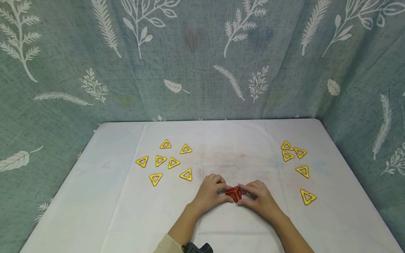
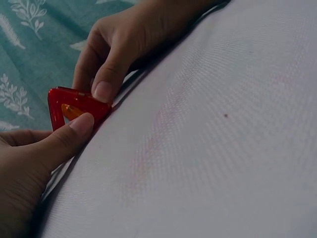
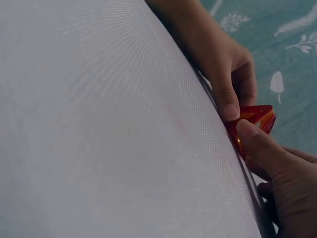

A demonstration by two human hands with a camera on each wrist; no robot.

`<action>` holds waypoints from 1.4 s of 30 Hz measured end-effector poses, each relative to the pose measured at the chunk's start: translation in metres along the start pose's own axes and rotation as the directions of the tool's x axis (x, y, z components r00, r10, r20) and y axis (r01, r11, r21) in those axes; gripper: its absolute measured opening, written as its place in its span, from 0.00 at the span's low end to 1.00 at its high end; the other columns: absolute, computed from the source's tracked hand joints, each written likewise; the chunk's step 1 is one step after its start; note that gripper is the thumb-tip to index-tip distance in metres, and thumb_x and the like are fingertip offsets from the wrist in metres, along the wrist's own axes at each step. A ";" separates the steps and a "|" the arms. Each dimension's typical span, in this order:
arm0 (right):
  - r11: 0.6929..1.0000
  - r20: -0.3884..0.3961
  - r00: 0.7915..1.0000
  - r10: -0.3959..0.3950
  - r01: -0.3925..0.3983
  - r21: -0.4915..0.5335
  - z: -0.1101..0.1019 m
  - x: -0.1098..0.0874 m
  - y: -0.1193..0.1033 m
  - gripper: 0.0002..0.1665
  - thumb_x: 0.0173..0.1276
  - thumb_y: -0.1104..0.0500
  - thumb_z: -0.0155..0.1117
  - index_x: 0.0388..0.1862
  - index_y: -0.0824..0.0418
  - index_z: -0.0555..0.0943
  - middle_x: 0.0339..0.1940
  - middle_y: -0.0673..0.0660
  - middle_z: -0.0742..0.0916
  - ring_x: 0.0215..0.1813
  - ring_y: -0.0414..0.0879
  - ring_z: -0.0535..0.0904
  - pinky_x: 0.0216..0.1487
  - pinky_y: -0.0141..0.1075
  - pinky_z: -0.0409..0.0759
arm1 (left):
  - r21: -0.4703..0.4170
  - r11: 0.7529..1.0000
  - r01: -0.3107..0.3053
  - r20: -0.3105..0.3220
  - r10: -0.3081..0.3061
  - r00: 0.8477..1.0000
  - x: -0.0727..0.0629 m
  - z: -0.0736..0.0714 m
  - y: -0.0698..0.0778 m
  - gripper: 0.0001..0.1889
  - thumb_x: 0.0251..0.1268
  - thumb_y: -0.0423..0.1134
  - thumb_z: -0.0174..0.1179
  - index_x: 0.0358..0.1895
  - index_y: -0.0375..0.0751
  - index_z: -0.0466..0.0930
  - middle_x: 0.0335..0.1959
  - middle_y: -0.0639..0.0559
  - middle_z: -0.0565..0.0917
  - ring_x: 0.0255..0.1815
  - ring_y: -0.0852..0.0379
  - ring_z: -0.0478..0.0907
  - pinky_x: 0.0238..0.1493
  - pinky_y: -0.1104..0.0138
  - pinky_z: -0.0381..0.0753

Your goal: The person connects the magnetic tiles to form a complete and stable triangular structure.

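A small red pyramid of see-through triangle tiles (image 1: 233, 194) stands on the white tabletop near its front, its point towards the head camera. My left hand (image 1: 210, 192) pinches its left side between thumb and fingers. From the other side my right hand (image 1: 260, 197) holds it the same way. In the left wrist view both thumbs press on a red triangular face (image 2: 84, 99) with an orange-tinted opening. The right wrist view shows the pyramid (image 3: 262, 116) with its lower part covered by fingers.
Several yellow triangle tiles (image 1: 161, 161) lie scattered on the left of the white-covered table (image 1: 240, 140). More yellow triangle tiles (image 1: 302, 172) lie at the right, three of them close together at the back. A leaf-patterned green cloth (image 1: 196, 70) hangs behind and at the sides.
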State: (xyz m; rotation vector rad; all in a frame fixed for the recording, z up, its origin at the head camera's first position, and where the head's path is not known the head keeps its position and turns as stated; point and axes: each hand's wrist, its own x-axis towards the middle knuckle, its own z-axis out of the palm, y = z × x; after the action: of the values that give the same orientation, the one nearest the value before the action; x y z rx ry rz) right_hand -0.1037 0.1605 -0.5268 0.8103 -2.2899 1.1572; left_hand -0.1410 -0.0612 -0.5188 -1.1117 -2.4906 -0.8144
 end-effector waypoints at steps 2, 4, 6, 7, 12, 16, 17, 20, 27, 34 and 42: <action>1.000 -0.008 1.000 0.014 -0.014 -0.006 0.001 0.000 0.000 0.33 0.33 0.57 0.81 0.44 0.65 0.85 0.30 0.49 0.85 0.34 0.38 0.73 0.42 0.29 0.66 | 0.020 1.000 -0.007 -0.011 0.008 1.000 0.000 0.001 0.000 0.20 0.40 0.58 0.71 0.37 0.52 0.88 0.32 0.61 0.72 0.36 0.62 0.67 0.44 0.66 0.67; 0.999 -0.009 0.999 0.040 -0.040 -0.007 0.001 0.000 -0.002 0.33 0.32 0.58 0.82 0.43 0.65 0.85 0.30 0.48 0.85 0.33 0.38 0.74 0.41 0.29 0.67 | 0.040 0.999 -0.015 -0.024 0.016 1.000 0.001 0.001 0.001 0.20 0.39 0.58 0.71 0.36 0.52 0.88 0.31 0.61 0.72 0.36 0.62 0.67 0.43 0.67 0.68; 0.997 0.000 0.997 0.074 -0.074 -0.002 0.002 0.001 -0.004 0.33 0.33 0.58 0.82 0.44 0.65 0.85 0.30 0.48 0.85 0.33 0.37 0.74 0.40 0.28 0.69 | 0.046 0.999 -0.029 -0.037 0.031 0.999 0.002 0.001 0.002 0.19 0.40 0.58 0.71 0.35 0.52 0.87 0.31 0.61 0.72 0.35 0.62 0.67 0.42 0.67 0.68; 0.996 0.005 0.996 0.090 -0.090 -0.001 0.002 0.001 -0.005 0.33 0.33 0.59 0.82 0.44 0.66 0.85 0.30 0.47 0.84 0.34 0.37 0.74 0.39 0.28 0.70 | 0.048 0.998 -0.035 -0.043 0.037 0.998 0.002 0.002 0.002 0.19 0.40 0.58 0.71 0.35 0.51 0.87 0.31 0.60 0.72 0.35 0.62 0.68 0.42 0.67 0.68; 0.995 0.020 0.995 0.097 -0.097 -0.018 0.000 0.003 -0.008 0.32 0.36 0.58 0.81 0.45 0.65 0.85 0.30 0.47 0.85 0.36 0.38 0.74 0.41 0.30 0.70 | 0.013 0.999 -0.038 -0.048 0.038 0.998 0.002 0.001 0.001 0.19 0.40 0.56 0.72 0.37 0.51 0.88 0.32 0.60 0.73 0.35 0.62 0.68 0.42 0.66 0.69; 0.995 -0.014 1.000 0.026 -0.027 -0.097 -0.001 0.002 -0.006 0.29 0.36 0.57 0.81 0.42 0.64 0.86 0.27 0.46 0.84 0.33 0.38 0.71 0.40 0.35 0.65 | 0.000 1.000 -0.019 -0.049 0.019 0.999 0.000 0.001 -0.001 0.18 0.42 0.54 0.72 0.37 0.51 0.88 0.32 0.60 0.73 0.35 0.62 0.68 0.42 0.66 0.68; 0.993 -0.022 1.000 0.011 -0.014 -0.121 -0.001 0.001 -0.005 0.28 0.36 0.56 0.80 0.40 0.64 0.86 0.25 0.45 0.83 0.32 0.37 0.70 0.40 0.36 0.64 | 0.004 1.000 -0.017 -0.053 0.017 0.998 0.000 0.001 -0.001 0.17 0.42 0.54 0.72 0.36 0.51 0.88 0.32 0.60 0.74 0.34 0.62 0.68 0.42 0.66 0.68; 0.986 -0.023 1.000 -0.003 -0.001 -0.164 -0.001 0.000 -0.004 0.24 0.38 0.56 0.79 0.37 0.62 0.87 0.23 0.44 0.82 0.30 0.36 0.69 0.38 0.36 0.62 | 0.035 0.999 -0.025 -0.080 0.028 0.996 -0.001 0.001 0.000 0.16 0.42 0.54 0.72 0.34 0.50 0.88 0.31 0.60 0.74 0.33 0.62 0.68 0.41 0.67 0.68; 0.974 -0.023 1.000 -0.002 -0.003 -0.228 0.003 0.000 -0.007 0.22 0.44 0.56 0.76 0.40 0.64 0.87 0.24 0.45 0.83 0.29 0.37 0.71 0.38 0.38 0.63 | 0.132 0.987 -0.091 -0.080 0.102 0.992 0.000 0.001 0.005 0.15 0.47 0.52 0.70 0.35 0.46 0.88 0.31 0.58 0.72 0.32 0.60 0.67 0.40 0.66 0.69; 0.962 -0.079 0.996 0.050 -0.069 -0.265 0.010 0.003 -0.011 0.20 0.43 0.58 0.76 0.38 0.63 0.87 0.22 0.44 0.82 0.27 0.35 0.69 0.36 0.38 0.64 | 0.186 0.982 -0.042 -0.162 0.073 0.984 0.000 0.005 0.003 0.17 0.40 0.54 0.72 0.30 0.47 0.88 0.28 0.58 0.73 0.29 0.61 0.68 0.35 0.67 0.68; 0.938 -0.209 0.954 0.216 -0.262 -0.226 0.015 0.006 -0.017 0.13 0.35 0.58 0.81 0.23 0.56 0.86 0.13 0.40 0.78 0.21 0.30 0.63 0.33 0.35 0.63 | 0.090 0.993 0.073 -0.224 -0.051 0.973 -0.001 0.008 0.004 0.16 0.35 0.52 0.75 0.27 0.47 0.88 0.26 0.59 0.73 0.27 0.62 0.69 0.34 0.67 0.68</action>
State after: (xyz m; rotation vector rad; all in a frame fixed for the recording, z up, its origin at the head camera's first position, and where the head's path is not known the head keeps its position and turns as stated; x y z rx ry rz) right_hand -0.0981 0.1384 -0.5217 0.3221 -2.3629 0.9642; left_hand -0.1381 -0.0549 -0.5239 -0.8633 -2.3605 -0.7778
